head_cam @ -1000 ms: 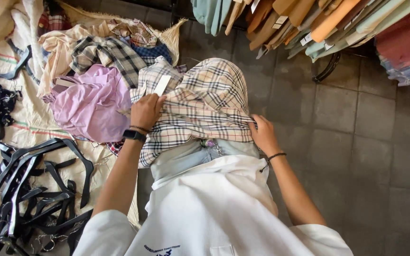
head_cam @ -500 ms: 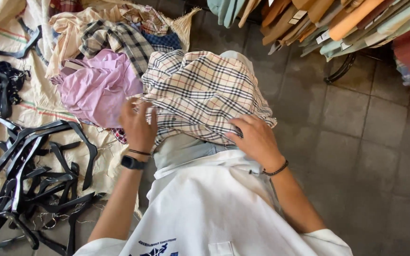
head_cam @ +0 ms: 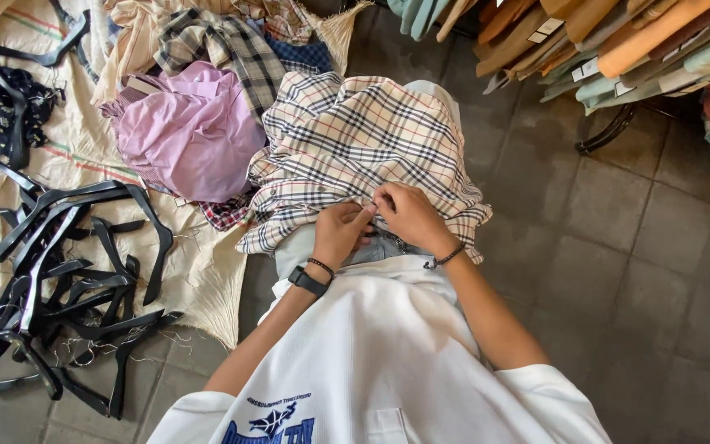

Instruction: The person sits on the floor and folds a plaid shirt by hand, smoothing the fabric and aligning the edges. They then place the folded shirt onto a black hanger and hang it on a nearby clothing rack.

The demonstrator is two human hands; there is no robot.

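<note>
Hands, left (head_cam: 340, 233) and right (head_cam: 408, 218), together, seemingly pinching near edge of plaid shirt (head_cam: 355, 140) on lap.

This looks like a clothing shop or garment stockroom. Folded clothes (head_cam: 618, 41) crowd a rack, black hangers (head_cam: 67, 271) litter a floor cloth (head_cam: 199, 271), and shirts (head_cam: 199, 123) lie heaped.

The scene is lit evenly by soft, diffuse light, its source not seen; no hard shadows are cast, only faint shading under the black plastic hangers (head_cam: 67, 271) and along the folds of the beige checked cotton shirt (head_cam: 363, 148); the white short-sleeved top (head_cam: 388, 345) is rendered bright but not blown out; no glare is seen on the grey tiled floor (head_cam: 618, 271); focus is held sharply throughout; slight wide-angle stretching is noticed at the edges.
</note>
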